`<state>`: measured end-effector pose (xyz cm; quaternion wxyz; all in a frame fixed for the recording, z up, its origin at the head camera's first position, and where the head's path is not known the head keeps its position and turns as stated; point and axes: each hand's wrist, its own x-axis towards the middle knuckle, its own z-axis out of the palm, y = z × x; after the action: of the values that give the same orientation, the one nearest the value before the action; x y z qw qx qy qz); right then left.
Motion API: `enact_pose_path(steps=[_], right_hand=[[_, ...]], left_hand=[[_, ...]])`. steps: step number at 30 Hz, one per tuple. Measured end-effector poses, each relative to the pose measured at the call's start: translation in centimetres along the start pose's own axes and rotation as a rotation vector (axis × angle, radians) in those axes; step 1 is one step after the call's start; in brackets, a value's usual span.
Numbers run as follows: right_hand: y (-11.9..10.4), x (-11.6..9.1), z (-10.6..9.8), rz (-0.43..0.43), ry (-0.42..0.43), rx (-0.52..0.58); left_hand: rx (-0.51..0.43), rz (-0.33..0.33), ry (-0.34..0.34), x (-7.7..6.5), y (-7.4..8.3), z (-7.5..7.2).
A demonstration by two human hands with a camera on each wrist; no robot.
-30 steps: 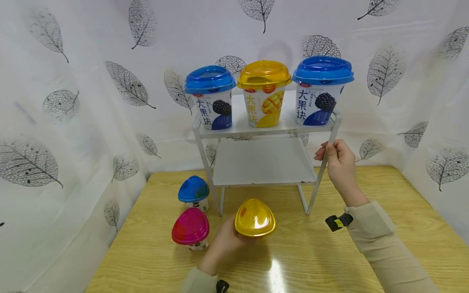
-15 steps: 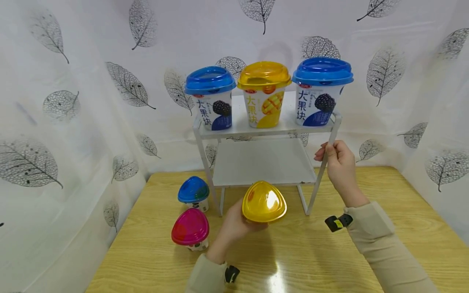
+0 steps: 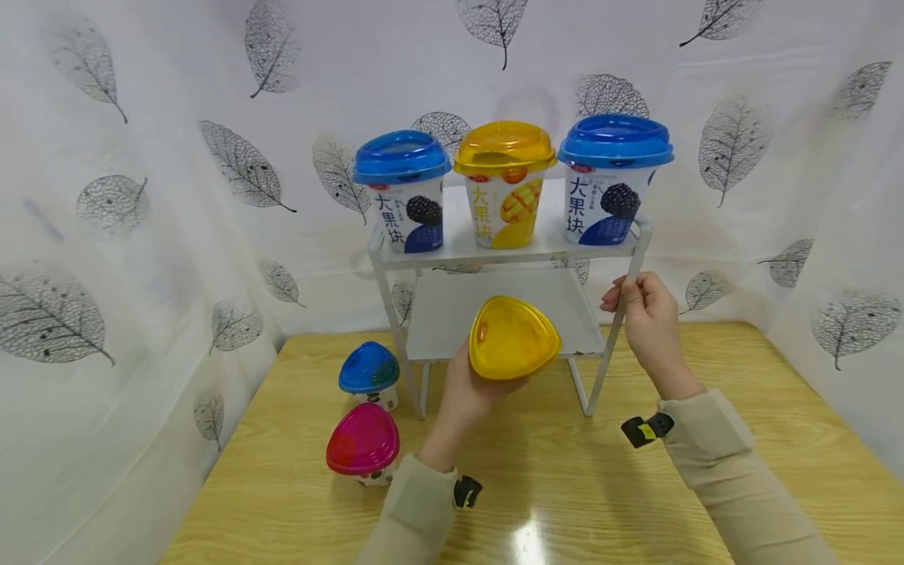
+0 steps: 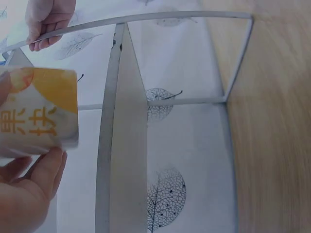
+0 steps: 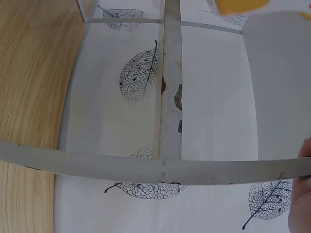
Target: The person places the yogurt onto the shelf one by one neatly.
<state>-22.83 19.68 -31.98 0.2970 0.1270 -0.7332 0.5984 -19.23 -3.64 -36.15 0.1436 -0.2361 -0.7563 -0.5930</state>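
My left hand [image 3: 472, 392] grips a yogurt cup with a yellow lid [image 3: 514, 337], raised in front of the lower shelf [image 3: 438, 314] of a white two-tier rack [image 3: 614, 337]. From above, the lid hides most of the cup. In the left wrist view, the white and yellow side of the cup [image 4: 53, 109] shows, with fingers [image 4: 46, 170] around it. My right hand [image 3: 650, 326] holds the rack's right front post, just below the top shelf. At the edge of the right wrist view, part of that hand [image 5: 302, 199] shows against the post [image 5: 218, 172].
On the top shelf [image 3: 452, 257] stand two blue-lidded cups [image 3: 410, 216] [image 3: 610, 208] with a yellow-lidded cup [image 3: 504, 208] between them. A blue-lidded cup [image 3: 369, 369] and a pink-lidded cup [image 3: 363, 441] stand on the wooden table [image 3: 565, 494], left of the rack. A leaf-patterned curtain hangs behind.
My left hand has lifted the yellow-lidded yogurt cup from low over the table, up and forward toward the lower shelf. The right hand keeps its grip on the post.
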Motion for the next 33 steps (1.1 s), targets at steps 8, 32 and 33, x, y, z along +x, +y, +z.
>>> enact_pose_path(steps=[8, 32, 33], right_hand=[[0.0, 0.0, 0.0, -0.011, -0.009, -0.007], [0.3, 0.1, -0.5, -0.032, -0.04, 0.01], [0.3, 0.1, -0.5, -0.029, -0.052, 0.013]], left_hand=[[-0.032, -0.083, 0.114, 1.3, -0.8, 0.5], [-0.036, -0.143, 0.111, 2.4, -1.6, 1.4], [-0.038, -0.144, 0.113, 2.5, -1.8, 1.4]])
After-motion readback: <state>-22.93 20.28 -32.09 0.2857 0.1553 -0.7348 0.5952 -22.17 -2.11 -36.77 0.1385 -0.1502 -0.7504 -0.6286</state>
